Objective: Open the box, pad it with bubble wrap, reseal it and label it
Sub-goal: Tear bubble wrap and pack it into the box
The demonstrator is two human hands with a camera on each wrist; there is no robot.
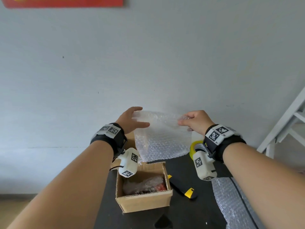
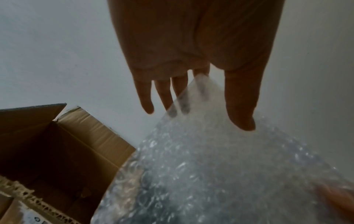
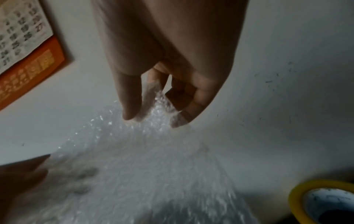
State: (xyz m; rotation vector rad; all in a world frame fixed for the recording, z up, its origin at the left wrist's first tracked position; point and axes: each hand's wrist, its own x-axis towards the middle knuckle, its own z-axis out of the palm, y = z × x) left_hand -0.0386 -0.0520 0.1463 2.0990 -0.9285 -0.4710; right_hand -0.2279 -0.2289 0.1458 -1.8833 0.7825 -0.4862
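A clear bubble wrap sheet hangs in the air above the open cardboard box, which stands on the black table. My right hand pinches the sheet's top right corner between thumb and forefinger. At the sheet's top left edge is my left hand, fingers straight and spread behind the sheet and thumb in front, well apart. Inside the box lies a plastic-wrapped item with red showing. The box's flaps stand open.
A yellow tape roll stands behind my right wrist. A black and yellow utility knife lies right of the box. More bubble wrap lies at the table's right. A white frame leans at far right. The grey wall is close behind.
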